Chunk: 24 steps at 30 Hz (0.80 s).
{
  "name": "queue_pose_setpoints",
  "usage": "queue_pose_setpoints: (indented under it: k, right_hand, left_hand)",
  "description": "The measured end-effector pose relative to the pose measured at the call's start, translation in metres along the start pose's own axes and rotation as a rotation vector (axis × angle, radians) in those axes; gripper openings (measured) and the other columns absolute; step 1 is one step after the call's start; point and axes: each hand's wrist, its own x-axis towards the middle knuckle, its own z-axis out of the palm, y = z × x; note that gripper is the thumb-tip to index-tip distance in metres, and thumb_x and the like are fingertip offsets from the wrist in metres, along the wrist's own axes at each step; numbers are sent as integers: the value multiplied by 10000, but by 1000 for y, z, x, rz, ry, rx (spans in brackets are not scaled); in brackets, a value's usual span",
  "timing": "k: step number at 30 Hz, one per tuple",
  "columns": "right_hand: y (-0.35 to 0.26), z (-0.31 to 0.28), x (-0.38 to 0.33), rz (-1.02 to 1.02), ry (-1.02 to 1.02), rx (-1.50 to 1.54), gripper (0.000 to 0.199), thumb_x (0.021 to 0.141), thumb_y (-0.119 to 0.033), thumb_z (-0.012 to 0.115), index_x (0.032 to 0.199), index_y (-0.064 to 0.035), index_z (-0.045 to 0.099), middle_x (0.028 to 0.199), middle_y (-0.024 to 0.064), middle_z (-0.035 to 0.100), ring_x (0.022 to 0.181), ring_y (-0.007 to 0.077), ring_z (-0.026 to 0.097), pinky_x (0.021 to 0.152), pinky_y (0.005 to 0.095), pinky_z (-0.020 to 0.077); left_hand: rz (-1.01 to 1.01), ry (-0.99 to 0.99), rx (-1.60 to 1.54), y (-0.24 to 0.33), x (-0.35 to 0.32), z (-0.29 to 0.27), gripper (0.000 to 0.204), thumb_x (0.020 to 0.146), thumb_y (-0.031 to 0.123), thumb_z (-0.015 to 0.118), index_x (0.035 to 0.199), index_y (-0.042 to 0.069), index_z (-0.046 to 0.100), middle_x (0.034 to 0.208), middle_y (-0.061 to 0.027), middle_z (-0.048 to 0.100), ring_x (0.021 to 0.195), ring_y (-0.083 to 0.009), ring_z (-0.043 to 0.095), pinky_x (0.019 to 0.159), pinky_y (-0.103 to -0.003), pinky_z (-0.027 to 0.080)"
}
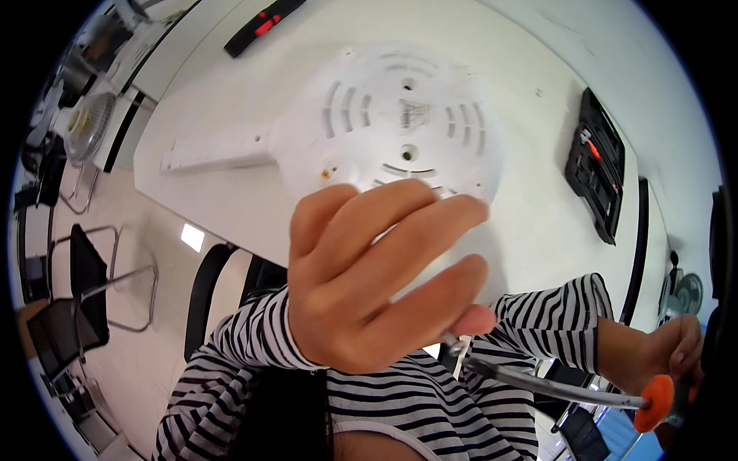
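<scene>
My left hand (384, 284) is raised in front of my chest, its thumb and index finger pinched together at a small metal piece (453, 347). That piece sits at the end of a screwdriver's steel shaft (561, 390); the fingers partly cover it, so its exact kind is unclear. At the lower right, my right hand (673, 349) is closed round the screwdriver's handle, which has an orange collar (656, 403). Beyond my left hand, a round white plastic housing (438, 115) with curved vent slots and a long flat arm (219, 150) lies on the table. My left hand hides its near edge.
On the white table (530, 138), an open black tool case (598, 165) holding red-marked tools lies at the right. A black and red tool (261, 28) rests at the far edge. Black chairs (88, 276) and a fan (88, 127) stand off to the left.
</scene>
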Motion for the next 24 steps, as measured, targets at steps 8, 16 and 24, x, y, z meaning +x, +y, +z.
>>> queue_pose_setpoints:
  k: [8, 16, 24]
  right_hand:
    - [-17, 6, -10, -84, 267, -419, 424, 829, -398, 523, 977, -1, 501, 760, 104, 540, 571, 146, 509, 516, 209, 387]
    - [15, -23, 2, -189, 630, -1639, 395, 872, -434, 534, 1008, -63, 527, 734, 81, 661, 590, 92, 568, 447, 142, 335]
    - [80, -91, 22, 35, 302, -1373, 315, 863, -313, 601, 979, -27, 538, 765, 61, 619, 741, 95, 616, 593, 160, 399]
  left_hand:
    - [152, -233, -435, -4, -26, 20, 291, 879, 321, 520, 822, 68, 652, 868, -77, 636, 680, -199, 558, 551, -292, 364]
    - [293, -687, -417, 25, -73, 119, 364, 754, 249, 626, 1090, 116, 581, 1176, -131, 517, 1060, -261, 514, 871, -377, 421]
    - [328, -893, -221, 33, -58, 131, 462, 839, 332, 532, 1291, 288, 446, 1305, -125, 427, 1207, -256, 415, 964, -404, 385]
